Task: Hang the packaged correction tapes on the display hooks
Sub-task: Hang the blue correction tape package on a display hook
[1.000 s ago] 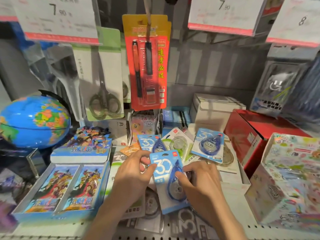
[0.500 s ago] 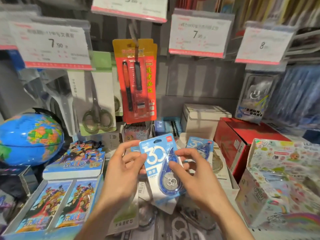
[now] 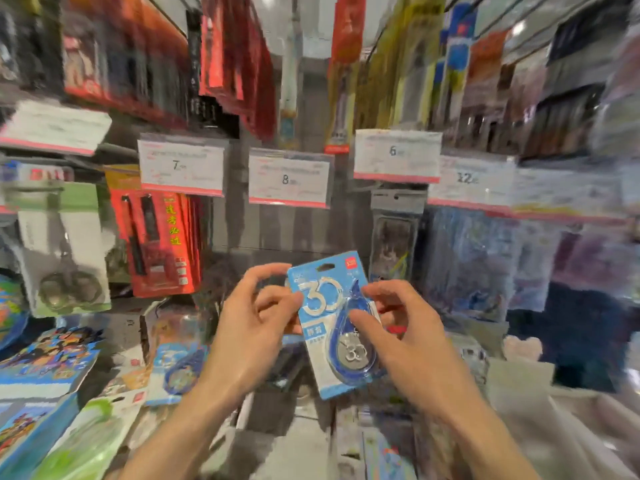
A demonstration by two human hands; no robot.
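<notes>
Blurred shelves and price tags fill the background. Left hand (image 3: 249, 327) and right hand (image 3: 408, 341) pinch the packaged correction tape (image 3: 334, 323) by its side edges, mid-air. It is probably light, stiff card; keep fingers below the hang slot.

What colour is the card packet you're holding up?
Light blue and white card packet with a dark blue teardrop tape dispenser, seen in the head view.
</notes>
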